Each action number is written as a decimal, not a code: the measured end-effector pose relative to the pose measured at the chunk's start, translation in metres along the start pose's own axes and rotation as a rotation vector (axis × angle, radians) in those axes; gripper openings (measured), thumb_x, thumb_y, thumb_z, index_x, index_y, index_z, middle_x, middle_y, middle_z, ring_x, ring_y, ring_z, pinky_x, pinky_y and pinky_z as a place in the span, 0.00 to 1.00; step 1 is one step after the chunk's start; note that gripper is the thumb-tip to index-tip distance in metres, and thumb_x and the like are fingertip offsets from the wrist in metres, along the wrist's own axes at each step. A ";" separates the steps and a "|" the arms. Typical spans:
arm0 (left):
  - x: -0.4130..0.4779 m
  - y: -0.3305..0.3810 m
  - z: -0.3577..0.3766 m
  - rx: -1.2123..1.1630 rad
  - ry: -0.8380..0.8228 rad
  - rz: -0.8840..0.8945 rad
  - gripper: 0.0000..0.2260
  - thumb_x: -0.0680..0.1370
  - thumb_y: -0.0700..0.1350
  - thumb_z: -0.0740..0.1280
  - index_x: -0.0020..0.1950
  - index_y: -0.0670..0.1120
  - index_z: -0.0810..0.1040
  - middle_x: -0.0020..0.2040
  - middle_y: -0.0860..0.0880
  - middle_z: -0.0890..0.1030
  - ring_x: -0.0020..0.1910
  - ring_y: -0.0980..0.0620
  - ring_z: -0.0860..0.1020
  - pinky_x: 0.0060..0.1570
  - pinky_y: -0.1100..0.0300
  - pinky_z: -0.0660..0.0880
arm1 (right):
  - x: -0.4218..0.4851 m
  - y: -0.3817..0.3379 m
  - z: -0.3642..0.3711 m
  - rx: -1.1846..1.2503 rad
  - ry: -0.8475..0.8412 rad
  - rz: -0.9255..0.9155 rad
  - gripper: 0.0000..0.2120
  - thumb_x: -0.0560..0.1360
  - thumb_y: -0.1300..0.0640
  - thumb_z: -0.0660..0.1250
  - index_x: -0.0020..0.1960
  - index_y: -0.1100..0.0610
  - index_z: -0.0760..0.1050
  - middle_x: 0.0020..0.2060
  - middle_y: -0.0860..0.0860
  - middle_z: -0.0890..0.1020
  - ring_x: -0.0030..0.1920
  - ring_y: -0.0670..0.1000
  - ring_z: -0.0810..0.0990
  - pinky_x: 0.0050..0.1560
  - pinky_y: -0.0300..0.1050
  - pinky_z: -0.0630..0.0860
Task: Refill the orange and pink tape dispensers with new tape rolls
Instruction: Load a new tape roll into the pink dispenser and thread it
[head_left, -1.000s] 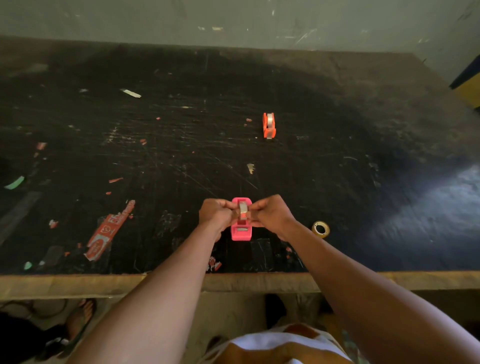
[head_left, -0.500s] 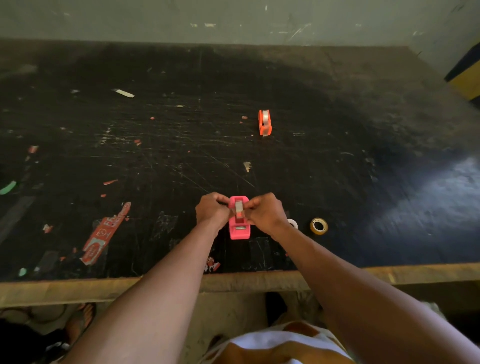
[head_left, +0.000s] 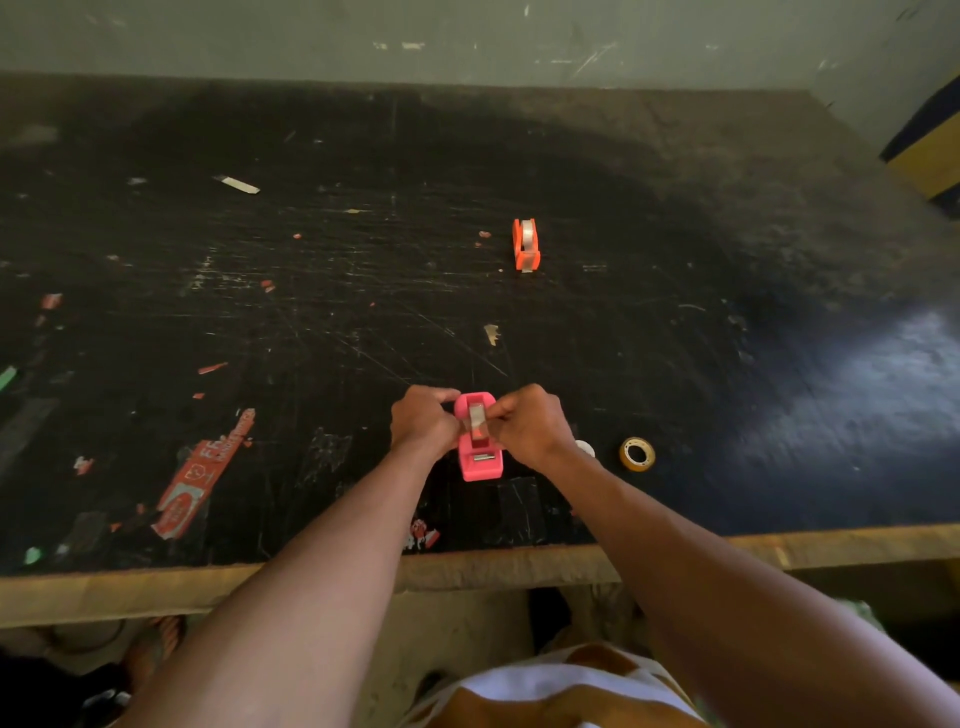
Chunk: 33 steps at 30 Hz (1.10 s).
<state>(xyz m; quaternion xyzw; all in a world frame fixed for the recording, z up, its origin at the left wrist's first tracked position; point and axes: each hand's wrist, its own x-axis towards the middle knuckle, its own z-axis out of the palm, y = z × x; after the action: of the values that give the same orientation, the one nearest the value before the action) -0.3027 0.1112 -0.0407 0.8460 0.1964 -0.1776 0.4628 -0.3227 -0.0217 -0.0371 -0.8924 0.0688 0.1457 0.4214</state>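
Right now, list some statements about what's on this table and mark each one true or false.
1. The left hand and right hand both hold the pink dispenser near the front edge of the table. True.
2. The orange dispenser stands farther back, touched by neither hand. True.
3. The orange dispenser has no roll in it. False: a pale roll sits in it.
4. A loose yellowish tape roll lies left of the pink dispenser. False: it lies to the right, past the right hand.

Both forearms reach forward and converge; left hand (head_left: 423, 423) and right hand (head_left: 530, 423), curled, pinch the pink tape dispenser (head_left: 480, 466) between them
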 end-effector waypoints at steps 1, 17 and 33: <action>0.000 0.000 0.000 0.007 0.003 0.007 0.22 0.74 0.36 0.75 0.67 0.47 0.79 0.66 0.45 0.80 0.63 0.45 0.80 0.61 0.47 0.79 | 0.000 0.000 0.000 -0.003 0.005 -0.001 0.05 0.74 0.61 0.72 0.49 0.56 0.84 0.47 0.49 0.85 0.51 0.46 0.83 0.55 0.43 0.80; 0.004 -0.004 0.000 0.192 0.010 0.123 0.20 0.75 0.39 0.74 0.67 0.48 0.80 0.65 0.47 0.81 0.61 0.49 0.81 0.61 0.50 0.79 | 0.000 0.002 0.006 -0.020 0.110 0.027 0.05 0.74 0.63 0.73 0.43 0.53 0.82 0.43 0.48 0.83 0.47 0.46 0.81 0.50 0.42 0.79; 0.011 -0.012 0.006 -0.040 0.032 -0.091 0.06 0.73 0.38 0.76 0.45 0.48 0.84 0.47 0.48 0.85 0.47 0.51 0.85 0.51 0.52 0.83 | 0.009 0.016 0.014 0.142 0.096 0.122 0.11 0.70 0.56 0.77 0.51 0.49 0.82 0.38 0.39 0.81 0.38 0.38 0.79 0.35 0.30 0.72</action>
<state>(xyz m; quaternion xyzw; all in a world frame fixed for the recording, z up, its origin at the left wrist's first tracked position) -0.2998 0.1139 -0.0574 0.8295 0.2455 -0.1811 0.4678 -0.3209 -0.0210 -0.0596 -0.8605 0.1531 0.1230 0.4700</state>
